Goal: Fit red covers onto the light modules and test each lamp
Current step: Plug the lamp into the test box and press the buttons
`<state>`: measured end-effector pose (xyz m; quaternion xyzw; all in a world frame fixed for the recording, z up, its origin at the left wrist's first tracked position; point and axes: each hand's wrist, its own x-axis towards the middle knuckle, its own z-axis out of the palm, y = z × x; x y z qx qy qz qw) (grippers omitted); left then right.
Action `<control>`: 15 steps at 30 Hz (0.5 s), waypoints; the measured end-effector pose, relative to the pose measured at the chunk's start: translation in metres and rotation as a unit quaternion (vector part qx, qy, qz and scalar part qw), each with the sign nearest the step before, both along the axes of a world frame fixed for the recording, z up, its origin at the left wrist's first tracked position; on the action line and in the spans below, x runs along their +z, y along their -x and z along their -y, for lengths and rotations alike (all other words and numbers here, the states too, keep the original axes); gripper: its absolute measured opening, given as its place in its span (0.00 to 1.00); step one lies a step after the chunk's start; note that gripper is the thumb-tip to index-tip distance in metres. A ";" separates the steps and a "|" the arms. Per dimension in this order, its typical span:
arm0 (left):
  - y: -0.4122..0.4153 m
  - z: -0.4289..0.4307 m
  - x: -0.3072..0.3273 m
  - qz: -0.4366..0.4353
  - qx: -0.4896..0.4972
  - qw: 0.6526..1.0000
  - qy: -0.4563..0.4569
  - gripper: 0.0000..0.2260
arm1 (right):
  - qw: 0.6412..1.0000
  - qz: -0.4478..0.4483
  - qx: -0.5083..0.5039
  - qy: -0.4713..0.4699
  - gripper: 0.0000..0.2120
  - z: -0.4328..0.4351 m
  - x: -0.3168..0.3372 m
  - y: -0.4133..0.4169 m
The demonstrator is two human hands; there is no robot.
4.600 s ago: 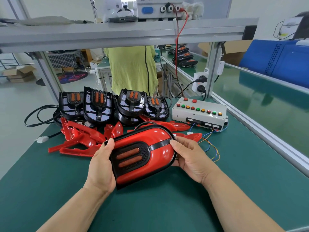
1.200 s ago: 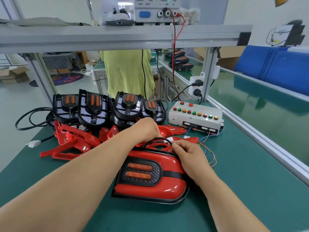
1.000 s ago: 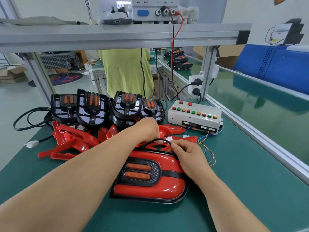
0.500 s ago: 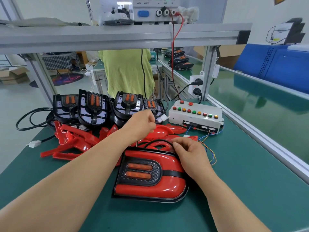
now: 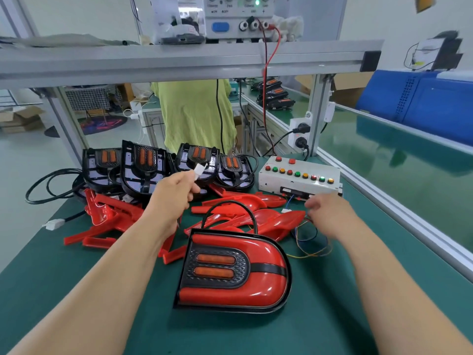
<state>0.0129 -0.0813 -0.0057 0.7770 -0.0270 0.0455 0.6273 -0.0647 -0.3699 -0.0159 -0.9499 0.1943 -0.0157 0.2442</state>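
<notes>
One covered lamp lies flat while my left hand pinches its plug, raised for testing, and my blurred right hand, grip unclear, hovers by the tester wires.

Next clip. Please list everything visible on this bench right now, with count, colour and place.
covered lamp: one, red cover over a black module, flat on the mat, centre front.
bare modules: four, black with orange lenses, leaning in a row, back left.
loose covers: a pile, count unclear, red, between the bare modules and the covered lamp.
test box: one, white with coloured buttons, back right.
white connector: one, pinched in the left hand.
second connector: one, white, on the mat's left edge.
power supply: one, grey, upper shelf.
mat: one, green, covering the bench.
left hand: raised over the pile, pinching the white connector.
right hand: blurred, just before the test box; grip unclear.
</notes>
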 end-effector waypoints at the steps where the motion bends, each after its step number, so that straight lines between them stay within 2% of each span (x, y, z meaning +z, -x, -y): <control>1: 0.000 -0.003 -0.002 -0.001 0.009 1.000 0.019 0.13 | 0.999 -0.028 0.015 0.008 0.14 0.000 -0.001 -0.001; 5: 0.004 -0.009 -0.010 0.002 0.033 0.997 0.063 0.13 | 0.996 -0.064 0.056 0.020 0.02 -0.003 -0.007 -0.006; 11: 0.008 -0.010 -0.014 0.018 0.024 0.995 0.093 0.06 | 0.996 -0.054 0.048 0.052 0.10 0.000 -0.010 -0.015; 13: 0.009 -0.011 -0.014 0.027 0.018 0.996 0.081 0.07 | 0.998 -0.013 0.019 0.054 0.14 0.006 -0.008 -0.017; 15: 0.010 -0.011 -0.014 0.043 0.013 0.997 0.055 0.06 | 0.998 0.064 -0.017 0.019 0.15 0.009 -0.005 -0.019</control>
